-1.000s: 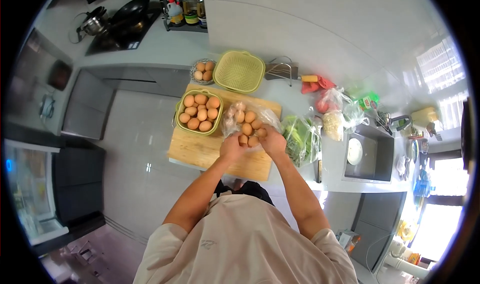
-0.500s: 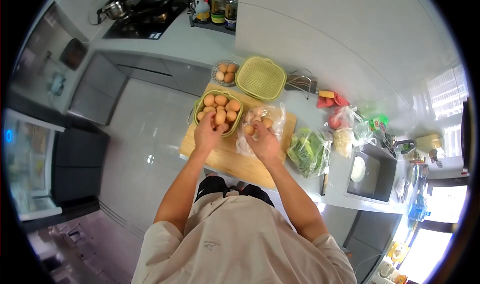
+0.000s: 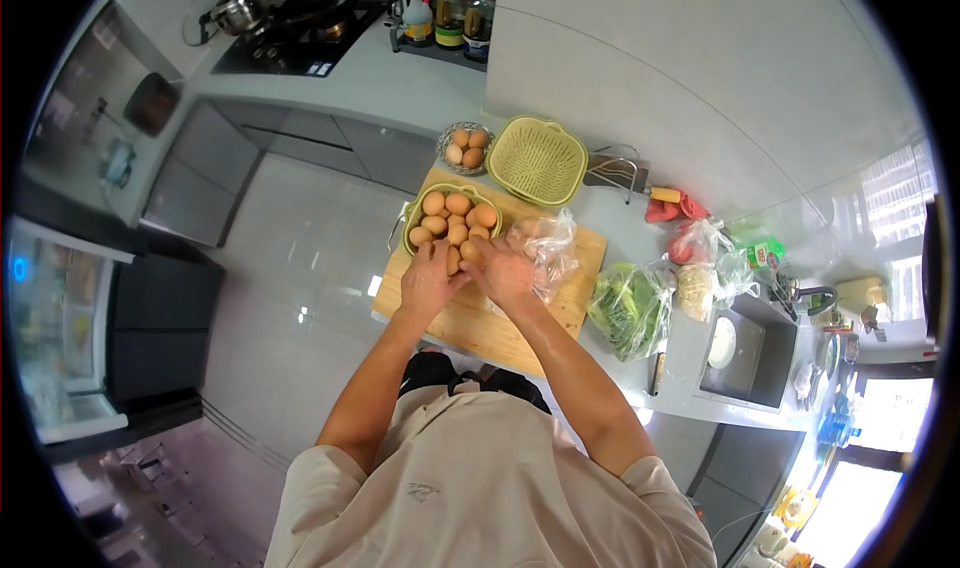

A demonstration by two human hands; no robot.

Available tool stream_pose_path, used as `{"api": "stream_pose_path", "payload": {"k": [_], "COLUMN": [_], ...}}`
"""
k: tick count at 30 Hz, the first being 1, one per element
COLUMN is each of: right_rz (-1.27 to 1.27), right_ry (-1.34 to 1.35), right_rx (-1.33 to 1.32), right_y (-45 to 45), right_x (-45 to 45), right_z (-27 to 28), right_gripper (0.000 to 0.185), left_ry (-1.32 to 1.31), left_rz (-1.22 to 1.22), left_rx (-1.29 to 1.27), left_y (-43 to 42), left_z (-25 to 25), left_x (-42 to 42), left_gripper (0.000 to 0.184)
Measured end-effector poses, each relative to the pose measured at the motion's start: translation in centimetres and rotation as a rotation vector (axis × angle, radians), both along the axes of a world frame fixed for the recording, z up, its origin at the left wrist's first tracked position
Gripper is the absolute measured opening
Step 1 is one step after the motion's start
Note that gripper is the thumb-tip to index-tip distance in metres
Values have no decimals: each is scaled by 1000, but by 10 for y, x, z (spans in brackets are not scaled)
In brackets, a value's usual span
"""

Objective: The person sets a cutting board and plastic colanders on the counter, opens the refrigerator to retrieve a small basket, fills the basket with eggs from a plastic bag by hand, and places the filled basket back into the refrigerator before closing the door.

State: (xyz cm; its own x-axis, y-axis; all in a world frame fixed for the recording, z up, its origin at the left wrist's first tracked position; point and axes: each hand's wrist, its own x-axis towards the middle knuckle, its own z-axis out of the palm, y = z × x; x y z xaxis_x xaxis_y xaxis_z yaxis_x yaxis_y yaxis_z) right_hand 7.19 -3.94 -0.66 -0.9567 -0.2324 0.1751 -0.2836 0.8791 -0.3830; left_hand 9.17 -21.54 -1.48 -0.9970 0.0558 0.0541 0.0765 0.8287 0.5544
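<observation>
A green basket (image 3: 408,230) full of brown eggs (image 3: 457,204) stands on the wooden cutting board (image 3: 480,333). At its near rim, my left hand (image 3: 428,286) has its fingers and thumb curled round an egg (image 3: 453,261) among the others. My right hand (image 3: 505,273) is beside it over the basket's right edge, closed on another egg (image 3: 472,255); the fingertips are partly hidden. Right of the basket lies a crumpled clear plastic bag (image 3: 555,248) with eggs showing through it, partly covered by my right hand.
Behind are a wire bowl (image 3: 443,154) of eggs and a green plastic basket (image 3: 538,163). To the right lie bagged leafy greens (image 3: 630,310), a knife (image 3: 656,374), other bagged food (image 3: 695,290) and the sink (image 3: 752,360). A stove (image 3: 290,53) is at the far left.
My right hand has moved left from the plastic bag to the egg basket, carrying an egg. My left hand has shifted down to the basket's near edge. The view has shifted slightly.
</observation>
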Motion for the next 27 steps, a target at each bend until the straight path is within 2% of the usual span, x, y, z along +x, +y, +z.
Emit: {"api": "stream_pose_path", "payload": {"k": [3, 6, 9, 12, 15, 19, 22, 23, 25, 27], "right_rz": [-26, 32, 74, -53, -202, -297, -253, -266, -277, -266], "right_ry": [-58, 13, 25, 109, 27, -195, -95, -38, -24, 22], "right_rx": [-74, -118, -202, -203, -158, -27, 130, 144, 122, 69], "right_y": [1, 9, 19, 45, 96, 151, 165, 163, 151, 142], "right_x": [4, 6, 8, 17, 25, 45, 63, 66, 68, 61], "right_z": [4, -6, -2, 11, -1, -1, 10, 17, 39, 36], "right_gripper": [44, 40, 33, 30, 30, 26, 26, 26, 26, 22], "left_ry": [80, -1, 16, 37, 218, 382, 152, 192, 25, -117], "left_rz": [-30, -42, -29, 30, 42, -372, -547, -470, -385, -328], "left_rx": [147, 283, 264, 150, 62, 159, 198, 206, 189, 129], "left_y": [-1, -9, -7, 8, 28, 62, 98, 111, 128, 138], "left_z": [-6, -26, -34, 6, 29, 0, -23, -26, -28, -26], "left_x": [3, 2, 1, 7, 16, 21, 18, 17, 8, -2], "left_gripper": [68, 76, 76, 69, 56, 43, 37, 32, 26, 23]}}
